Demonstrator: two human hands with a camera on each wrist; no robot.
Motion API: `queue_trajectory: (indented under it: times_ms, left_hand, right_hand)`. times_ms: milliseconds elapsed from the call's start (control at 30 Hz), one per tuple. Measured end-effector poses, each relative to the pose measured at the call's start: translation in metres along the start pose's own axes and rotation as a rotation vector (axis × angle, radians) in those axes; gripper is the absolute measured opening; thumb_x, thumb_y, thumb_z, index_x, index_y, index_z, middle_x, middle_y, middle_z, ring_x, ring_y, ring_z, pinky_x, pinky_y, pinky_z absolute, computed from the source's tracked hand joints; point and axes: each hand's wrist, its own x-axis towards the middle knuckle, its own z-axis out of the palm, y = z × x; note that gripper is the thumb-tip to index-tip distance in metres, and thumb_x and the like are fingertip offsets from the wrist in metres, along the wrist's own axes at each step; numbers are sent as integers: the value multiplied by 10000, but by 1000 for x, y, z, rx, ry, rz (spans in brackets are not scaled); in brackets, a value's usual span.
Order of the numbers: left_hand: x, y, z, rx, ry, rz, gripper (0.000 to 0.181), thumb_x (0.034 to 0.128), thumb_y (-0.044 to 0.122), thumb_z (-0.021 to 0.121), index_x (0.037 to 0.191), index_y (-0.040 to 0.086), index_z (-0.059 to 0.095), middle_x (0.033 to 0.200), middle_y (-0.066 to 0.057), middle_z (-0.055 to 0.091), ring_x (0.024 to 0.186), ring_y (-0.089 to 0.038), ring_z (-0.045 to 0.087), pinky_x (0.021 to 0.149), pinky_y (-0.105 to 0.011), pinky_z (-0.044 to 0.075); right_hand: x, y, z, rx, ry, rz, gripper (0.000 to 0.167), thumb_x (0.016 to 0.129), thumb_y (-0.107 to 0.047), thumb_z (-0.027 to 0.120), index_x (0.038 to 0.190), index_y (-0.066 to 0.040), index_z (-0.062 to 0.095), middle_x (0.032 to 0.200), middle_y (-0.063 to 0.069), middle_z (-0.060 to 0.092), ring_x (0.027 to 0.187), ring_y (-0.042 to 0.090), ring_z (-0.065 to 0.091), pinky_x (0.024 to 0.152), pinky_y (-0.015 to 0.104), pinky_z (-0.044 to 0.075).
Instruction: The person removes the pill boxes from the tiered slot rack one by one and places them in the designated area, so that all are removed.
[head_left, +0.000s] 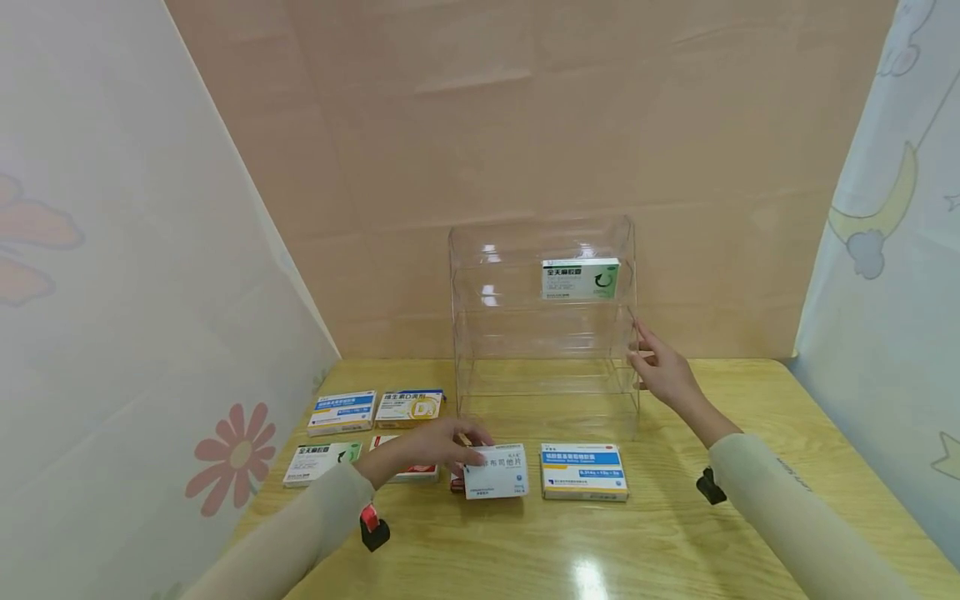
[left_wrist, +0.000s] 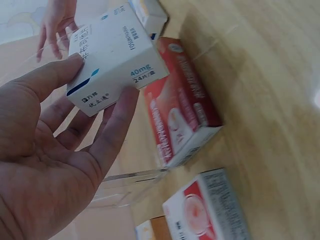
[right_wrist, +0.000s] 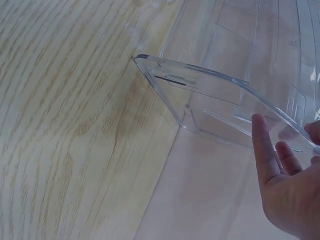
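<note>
My left hand [head_left: 442, 446] pinches a small white medicine box [head_left: 497, 472] between thumb and fingers, raised a little above the table. In the left wrist view the printed end of that medicine box [left_wrist: 115, 60] faces the camera, and a red medicine box [left_wrist: 182, 100] lies behind it. A clear acrylic tiered rack [head_left: 543, 385] stands at the table's back. At its right side panel, my right hand [head_left: 663, 371] grips the edge, fingers along the outer face and thumb at the rim. On an upper tier leans a white-and-green medicine box [head_left: 580, 279].
To the left lie a blue-and-white box [head_left: 341, 412], a vitamin D box [head_left: 409, 407], a green-and-white box [head_left: 318, 465] and a red-and-white box [head_left: 416, 473]. Another blue-and-white box [head_left: 585, 472] lies before the rack. Patterned cloth walls [head_left: 135, 250] flank the wooden table [head_left: 637, 550].
</note>
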Motion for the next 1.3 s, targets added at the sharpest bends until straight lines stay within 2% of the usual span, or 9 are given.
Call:
queue_trajectory:
  times_ms: [233,433,600,767,900,1133,1300]
  left_hand:
    - [-2,-13,13,20,-20,-88,244,920,193,759,1161,180,729,1100,-9,666,906,-181,667,733,-414,609]
    - [-6,-19,19,-25,-73,-138,219,926,169,749,1141,146,714,1070,-30,687,907,-198,691,731,-407,617]
    - [-10,-23,20,-53,-142,-163,193,948,154,720,1137,126,694,1066,-41,696,925,-208,691,769,-429,614]
    - [-14,-24,20,-25,-182,-166,178,961,142,699,1139,130,696,1086,-32,688,967,-200,673,784,-430,608]
    - [-18,-24,22,-4,-182,-187,172,962,128,697,1134,139,700,1064,-49,657,947,-200,658,776,-425,610]
    - [-21,-23,29,47,-161,-185,170,962,110,693,1130,132,708,1034,-20,665,919,-166,646,752,-422,615]
    - [-25,-15,33,144,-118,-168,192,937,91,720,1124,131,708,1066,8,674,933,-139,631,726,-405,612]
  right_hand:
    - [2,2,1,11,-2,1,692,1068,-213,504,1636,-284,115,1443,304,447,1167,474,599,667,300,617]
    - [2,5,1,18,-6,-5,683,1073,-230,489,1634,-303,108,1446,300,444,1175,494,588,669,314,619]
    - [1,4,1,15,-7,-13,676,1077,-232,482,1635,-291,105,1452,298,440,1171,490,589,676,332,622]
    - [0,2,1,6,-7,-16,670,1082,-239,476,1635,-281,102,1456,295,438,1181,484,583,711,391,624]
    - [0,4,1,1,-6,-19,672,1082,-235,480,1635,-286,101,1455,292,442,1181,482,584,730,432,620]
    - [1,6,0,10,-5,-14,673,1082,-238,474,1634,-294,94,1459,293,438,1185,499,573,695,354,623]
    - [0,5,1,17,-8,-17,668,1084,-251,468,1633,-304,92,1462,298,436,1193,502,569,696,340,622]
